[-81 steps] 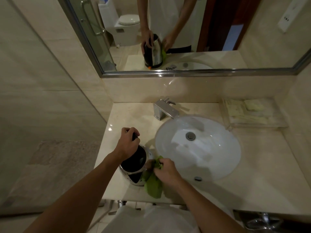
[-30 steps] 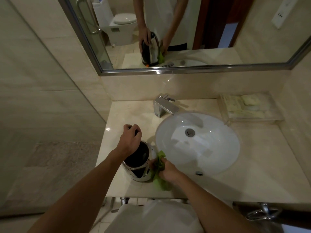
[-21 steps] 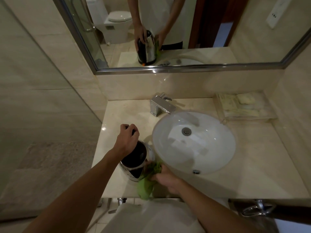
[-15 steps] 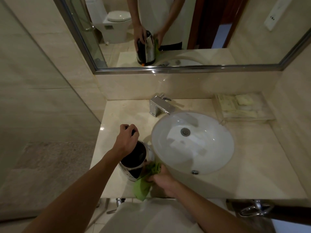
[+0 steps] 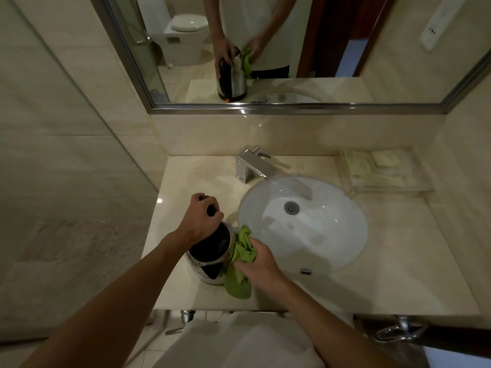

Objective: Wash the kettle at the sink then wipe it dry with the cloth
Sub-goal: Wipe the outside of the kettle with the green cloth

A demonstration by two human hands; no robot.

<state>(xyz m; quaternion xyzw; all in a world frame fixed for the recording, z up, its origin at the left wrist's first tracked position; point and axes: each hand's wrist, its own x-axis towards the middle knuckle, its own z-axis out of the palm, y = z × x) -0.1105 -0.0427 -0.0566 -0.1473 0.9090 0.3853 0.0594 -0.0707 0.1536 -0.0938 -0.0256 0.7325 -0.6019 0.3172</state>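
Left of the sink (image 5: 345, 251), lower centre, the steel kettle (image 5: 206, 272) stands on the tabletop (image 5: 385, 288) — rigid, probably slick; left hand (image 5: 199, 218) clenches its handle, right hand (image 5: 259, 264) bunches the soft cloth (image 5: 237, 284) against its side.

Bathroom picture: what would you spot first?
The bright green cloth, bunched in the right hand against the shiny kettle on the counter, left of the white sink. The left hand grips the kettle's handle, and the mirror above repeats it all.
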